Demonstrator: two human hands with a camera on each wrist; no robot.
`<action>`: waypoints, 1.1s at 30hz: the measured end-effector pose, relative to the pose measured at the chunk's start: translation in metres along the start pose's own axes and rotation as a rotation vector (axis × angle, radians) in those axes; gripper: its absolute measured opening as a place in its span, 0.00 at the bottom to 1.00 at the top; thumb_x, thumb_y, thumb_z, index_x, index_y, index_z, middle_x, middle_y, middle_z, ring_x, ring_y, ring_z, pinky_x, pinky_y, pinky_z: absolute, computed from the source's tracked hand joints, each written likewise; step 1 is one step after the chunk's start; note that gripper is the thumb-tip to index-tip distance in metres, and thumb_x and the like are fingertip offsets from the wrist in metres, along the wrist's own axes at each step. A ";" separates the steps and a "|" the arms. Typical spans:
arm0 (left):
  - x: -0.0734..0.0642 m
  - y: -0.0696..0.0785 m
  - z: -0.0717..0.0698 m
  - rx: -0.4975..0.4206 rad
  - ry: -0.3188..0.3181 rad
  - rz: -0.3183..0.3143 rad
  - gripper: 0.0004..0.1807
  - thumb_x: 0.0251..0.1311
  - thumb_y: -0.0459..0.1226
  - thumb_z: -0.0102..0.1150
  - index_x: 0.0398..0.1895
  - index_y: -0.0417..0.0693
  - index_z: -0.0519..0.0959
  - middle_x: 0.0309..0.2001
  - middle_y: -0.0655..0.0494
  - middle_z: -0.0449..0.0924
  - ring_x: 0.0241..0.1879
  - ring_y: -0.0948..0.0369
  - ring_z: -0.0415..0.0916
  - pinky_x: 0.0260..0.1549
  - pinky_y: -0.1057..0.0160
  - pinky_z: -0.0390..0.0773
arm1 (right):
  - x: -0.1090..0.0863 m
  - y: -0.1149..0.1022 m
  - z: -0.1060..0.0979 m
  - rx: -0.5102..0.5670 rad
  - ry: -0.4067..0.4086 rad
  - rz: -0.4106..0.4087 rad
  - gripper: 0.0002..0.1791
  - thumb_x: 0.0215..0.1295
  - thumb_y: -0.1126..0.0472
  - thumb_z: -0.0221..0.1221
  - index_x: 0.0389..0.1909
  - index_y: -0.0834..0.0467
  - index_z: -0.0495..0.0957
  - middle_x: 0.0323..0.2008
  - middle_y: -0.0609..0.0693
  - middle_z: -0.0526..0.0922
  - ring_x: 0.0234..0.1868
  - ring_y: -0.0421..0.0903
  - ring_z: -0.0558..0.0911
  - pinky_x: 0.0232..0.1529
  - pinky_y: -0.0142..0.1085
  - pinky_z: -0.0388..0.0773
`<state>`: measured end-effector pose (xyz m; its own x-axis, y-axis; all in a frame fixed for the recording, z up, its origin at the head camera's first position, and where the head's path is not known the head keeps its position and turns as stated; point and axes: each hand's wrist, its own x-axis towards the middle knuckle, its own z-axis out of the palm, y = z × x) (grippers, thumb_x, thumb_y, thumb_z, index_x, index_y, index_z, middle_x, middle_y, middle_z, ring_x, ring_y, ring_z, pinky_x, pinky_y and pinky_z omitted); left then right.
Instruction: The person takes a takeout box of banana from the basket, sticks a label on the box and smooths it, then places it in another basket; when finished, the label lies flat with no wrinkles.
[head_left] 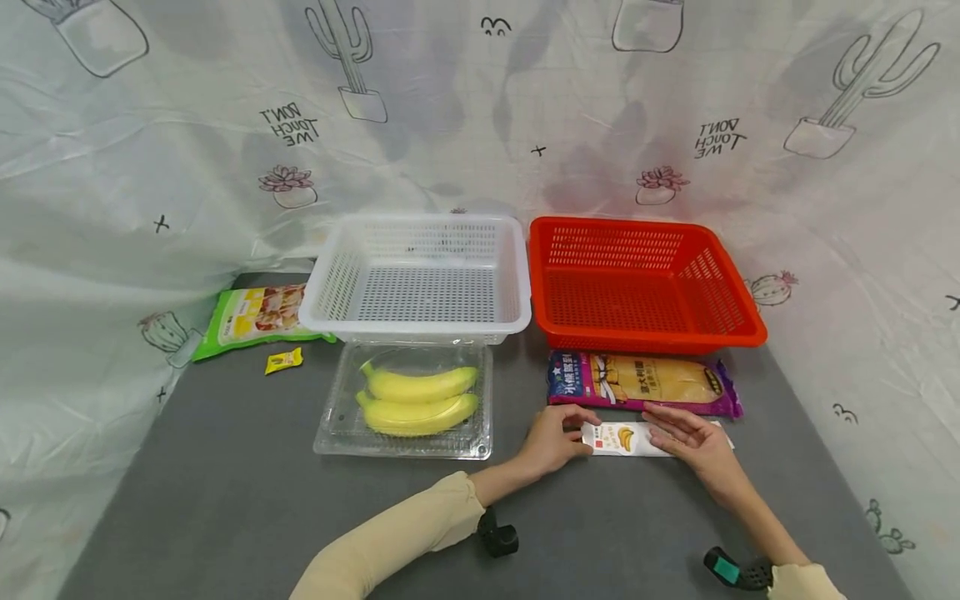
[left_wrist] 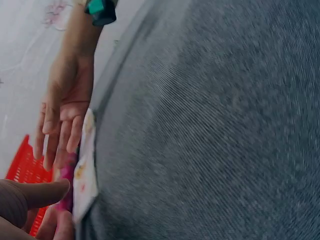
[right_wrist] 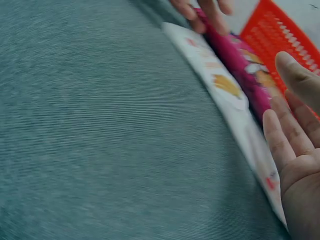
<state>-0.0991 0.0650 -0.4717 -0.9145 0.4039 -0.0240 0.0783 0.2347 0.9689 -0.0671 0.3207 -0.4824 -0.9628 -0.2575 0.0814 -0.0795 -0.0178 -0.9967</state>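
Observation:
A long white packet (head_left: 626,439) printed with bananas lies flat on the grey table. At its left end is my left hand (head_left: 553,442), thumb and fingers spread apart and loosely bent beside the packet's edge. My right hand (head_left: 693,446) hovers over the right half with nearly straight fingers, covering part of the print. The right wrist view shows the right hand (right_wrist: 302,145) with its palm turned to the packet (right_wrist: 227,92) and the thumb away from the fingers. Just behind lies a purple bread package (head_left: 645,382), close to the fingertips of both hands.
A red basket (head_left: 648,342) and a white basket (head_left: 416,327) stand side by side at the back. Two bananas (head_left: 420,400) sit in a clear plastic box (head_left: 330,437). To the left are a green food bag (head_left: 255,321) and a small yellow packet (head_left: 283,361).

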 end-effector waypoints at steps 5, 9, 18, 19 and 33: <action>0.002 -0.005 0.003 0.075 0.049 -0.007 0.17 0.38 0.20 0.72 0.35 0.39 0.84 0.38 0.51 0.82 0.33 0.65 0.79 0.32 0.76 0.78 | 0.000 0.013 0.005 -0.004 -0.027 0.027 0.26 0.62 0.78 0.56 0.61 0.78 0.63 0.59 0.52 0.77 0.58 0.40 0.77 0.49 0.33 0.77; 0.003 -0.006 0.003 0.154 0.061 0.023 0.17 0.37 0.21 0.74 0.35 0.38 0.85 0.37 0.51 0.83 0.34 0.66 0.80 0.33 0.76 0.78 | 0.001 0.018 0.005 -0.032 -0.012 0.046 0.26 0.61 0.77 0.58 0.60 0.78 0.64 0.58 0.54 0.78 0.56 0.41 0.78 0.47 0.33 0.78; 0.002 -0.006 0.001 0.237 0.042 0.037 0.13 0.40 0.22 0.72 0.34 0.35 0.84 0.36 0.51 0.79 0.40 0.61 0.79 0.36 0.77 0.77 | 0.005 0.020 0.008 -0.065 0.031 0.035 0.25 0.57 0.78 0.62 0.55 0.81 0.67 0.52 0.54 0.82 0.52 0.41 0.81 0.45 0.34 0.79; 0.002 -0.006 0.001 0.242 0.043 0.038 0.13 0.40 0.22 0.72 0.33 0.35 0.85 0.36 0.51 0.79 0.40 0.61 0.79 0.36 0.77 0.77 | 0.005 0.020 0.009 -0.051 0.033 0.028 0.25 0.56 0.79 0.61 0.55 0.81 0.67 0.52 0.54 0.82 0.52 0.41 0.81 0.44 0.35 0.79; 0.003 -0.005 0.002 0.268 0.037 0.039 0.13 0.41 0.23 0.73 0.34 0.35 0.85 0.36 0.50 0.79 0.40 0.60 0.79 0.35 0.78 0.77 | 0.005 0.021 0.015 0.012 0.013 -0.084 0.22 0.53 0.85 0.58 0.51 0.84 0.67 0.48 0.54 0.83 0.48 0.43 0.83 0.43 0.35 0.80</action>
<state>-0.1012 0.0666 -0.4773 -0.9223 0.3856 0.0255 0.2111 0.4472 0.8692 -0.0701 0.3046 -0.5033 -0.9563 -0.2419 0.1644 -0.1569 -0.0499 -0.9864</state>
